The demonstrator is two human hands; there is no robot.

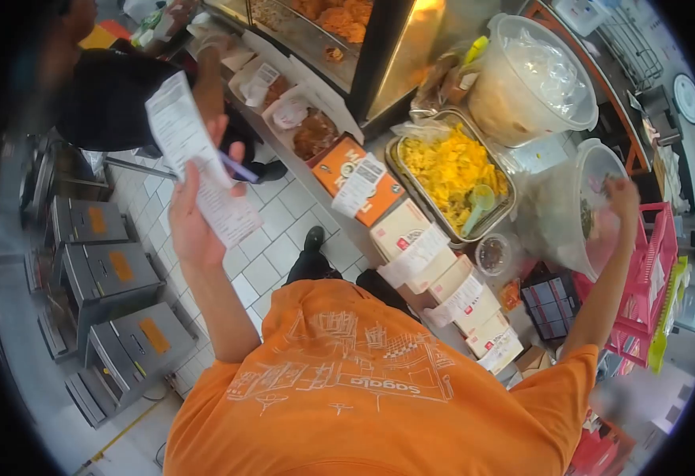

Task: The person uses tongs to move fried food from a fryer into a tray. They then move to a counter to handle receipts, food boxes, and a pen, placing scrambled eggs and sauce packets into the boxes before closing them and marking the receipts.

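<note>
My left hand (195,218) is raised at the left over the tiled floor, fingers closed around a long white printed receipt (179,127). The paper bends at my fingers, and its lower part hangs toward the right. A thin purple pen (239,168) slants out beside the fingers of that hand. On the other side, my right hand (622,198) is at the open mouth of a translucent plastic tub (549,194). Motion smears its fingers, and some small dark green bits show inside the tub near them.
On the counter are a metal tray (392,168) of yellow food with a green spoon (480,202), an orange box (355,178), several white boxes (403,230) with receipts and a larger tub (514,87). A pink basket (645,278) stands right. A person (125,95) works at upper left.
</note>
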